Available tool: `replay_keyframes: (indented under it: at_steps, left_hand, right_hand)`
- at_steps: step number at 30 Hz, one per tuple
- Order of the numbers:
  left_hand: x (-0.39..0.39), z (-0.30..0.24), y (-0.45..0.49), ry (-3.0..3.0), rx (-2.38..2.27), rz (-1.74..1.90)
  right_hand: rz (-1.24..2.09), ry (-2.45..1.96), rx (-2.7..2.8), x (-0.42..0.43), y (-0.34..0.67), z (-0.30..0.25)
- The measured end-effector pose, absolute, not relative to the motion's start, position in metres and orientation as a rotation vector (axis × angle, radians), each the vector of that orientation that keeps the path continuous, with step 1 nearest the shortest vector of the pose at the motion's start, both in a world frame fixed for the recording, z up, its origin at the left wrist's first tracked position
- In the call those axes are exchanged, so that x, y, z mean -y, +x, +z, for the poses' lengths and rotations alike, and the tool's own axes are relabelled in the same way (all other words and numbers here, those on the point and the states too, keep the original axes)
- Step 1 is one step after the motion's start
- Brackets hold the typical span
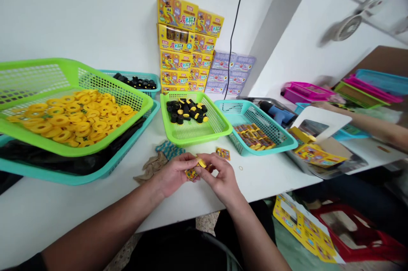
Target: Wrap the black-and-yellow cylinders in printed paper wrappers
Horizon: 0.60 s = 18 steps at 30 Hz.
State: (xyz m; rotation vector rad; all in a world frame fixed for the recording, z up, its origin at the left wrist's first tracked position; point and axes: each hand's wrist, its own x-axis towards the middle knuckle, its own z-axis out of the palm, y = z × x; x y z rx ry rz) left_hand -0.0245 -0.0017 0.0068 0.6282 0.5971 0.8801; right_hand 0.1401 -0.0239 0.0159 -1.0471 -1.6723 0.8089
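In the head view, my left hand and my right hand meet above the front of the white table. Between their fingertips is a small yellow printed wrapper with a plain yellow part at its top; the fingers hide much of it. A similar printed piece lies just beyond my right hand. Behind my left hand are a crumpled beige cloth and a blue-green patterned cloth. Further back, a green basket holds black cylinders with yellow ends.
At left, a green basket of yellow rings rests on a teal one. A teal basket of wrapped pieces stands to the right. Yellow boxes are stacked against the wall. Another person's arm reaches over an open carton.
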Motion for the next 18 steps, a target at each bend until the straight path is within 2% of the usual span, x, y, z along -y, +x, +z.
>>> replay_keyframes:
  at_steps: [4,9,11,18]
  left_hand:
    - [0.001,0.009,-0.023,0.622,-0.657,0.897]
    - [-0.003,0.004,-0.022,0.595,-0.727,0.854]
    - [-0.003,0.003,-0.023,0.585,-0.707,0.861]
    - [-0.006,0.010,-0.026,0.458,-0.678,1.018]
  right_hand:
    - [0.755,-1.093,1.669,0.022,0.139,0.010]
    - [0.158,-1.044,1.711,0.027,0.136,0.005]
    - [0.043,-0.973,1.817,0.031,0.134,0.005]
    - [0.185,-1.042,1.783,0.032,0.126,-0.002]
